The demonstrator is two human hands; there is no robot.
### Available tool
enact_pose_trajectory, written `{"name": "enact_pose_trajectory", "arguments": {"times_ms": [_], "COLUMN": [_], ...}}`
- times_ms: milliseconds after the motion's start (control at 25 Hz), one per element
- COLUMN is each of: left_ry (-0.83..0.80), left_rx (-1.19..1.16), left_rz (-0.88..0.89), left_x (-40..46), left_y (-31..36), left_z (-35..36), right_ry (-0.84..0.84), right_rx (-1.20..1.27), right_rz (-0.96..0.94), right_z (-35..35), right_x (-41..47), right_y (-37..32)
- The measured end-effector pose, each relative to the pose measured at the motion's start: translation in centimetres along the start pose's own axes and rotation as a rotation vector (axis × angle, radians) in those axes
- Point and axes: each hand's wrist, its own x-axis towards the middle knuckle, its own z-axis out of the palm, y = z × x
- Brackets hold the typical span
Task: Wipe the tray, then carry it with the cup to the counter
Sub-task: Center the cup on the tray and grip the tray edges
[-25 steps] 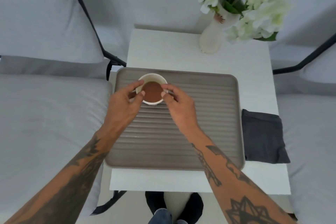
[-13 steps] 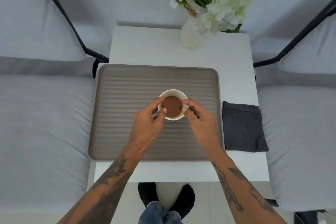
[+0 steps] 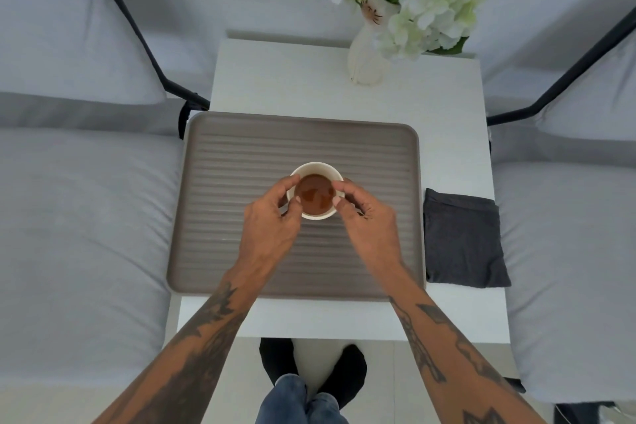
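Now both hands' fingers (image 3: 288, 182) pinch the round white cup (image 3: 316, 190) on the ribbed tray (image 3: 241, 155).

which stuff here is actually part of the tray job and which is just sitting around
Part of the job:
tray
cup with brown drink, held at the rim by the left hand and right hand
dark folded cloth beside the tray

Just lying about:
vase of white flowers
grey cushioned seats
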Motion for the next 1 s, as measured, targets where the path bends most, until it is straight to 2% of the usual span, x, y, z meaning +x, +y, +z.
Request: {"name": "enact_pose_trajectory", "arguments": {"times_ms": [200, 320, 440, 600, 1000], "left_ry": [0.004, -0.054, -0.146, -0.222, -0.152], "left_rx": [0.049, 0.131, 0.151, -0.067, -0.097], "left_rz": [0.051, 0.222, 0.357, 0.276, 0.326], "left_x": [0.5, 1.1, 1.8, 2.1, 1.5], "left_y": [-0.9, -2.1, -3.9, -4.1, -5.1], "left_z": [-1.0, -1.3, -1.5, -1.5, -0.5], "right_ry": [-0.012, -0.033, -0.090, -0.135, -0.105], "right_rx": [-0.023, -0.133, -0.154, -0.147, -0.142], "right_rz": [-0.081, -0.198, -0.221, -0.246, -0.296], "right_z": [1.1, 1.1, 0.7, 1.2, 1.6], "right_x": [0.0, 0.1, 0.0, -0.1, 0.4], "right_y": [0.5, 1.4, 1.9, 2.2, 3.4]}}
